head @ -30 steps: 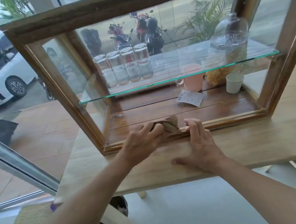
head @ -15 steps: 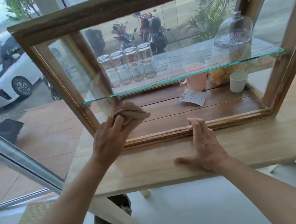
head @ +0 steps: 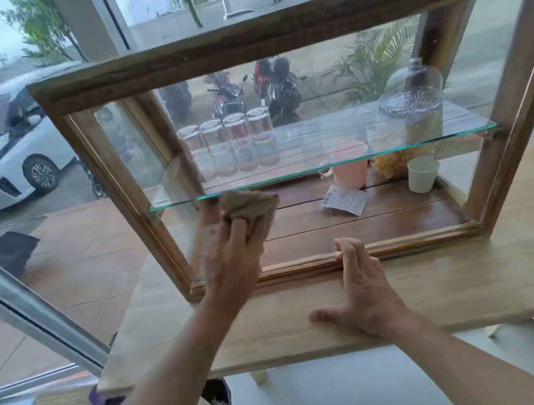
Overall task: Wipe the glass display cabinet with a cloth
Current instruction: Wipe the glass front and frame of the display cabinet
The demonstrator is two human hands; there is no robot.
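A wood-framed glass display cabinet (head: 269, 39) stands on a pale wooden table (head: 444, 286). My left hand (head: 233, 263) grips a brown cloth (head: 247, 207) and presses it against the front at the lower left, just under the edge of the glass shelf (head: 322, 164). My right hand (head: 361, 288) lies flat on the table with its fingertips on the cabinet's bottom rail; it holds nothing.
On the shelf stand several upturned glasses (head: 232, 145) and a glass dome jar (head: 413, 104). Below are a pink mug (head: 350, 169), a white cup (head: 422, 174) and a paper slip (head: 345, 199). A slanted metal window frame (head: 25, 308) runs at left.
My left hand has carried the cloth from the bottom rail up and left to the shelf's edge level. The right hand has stayed on the rail.
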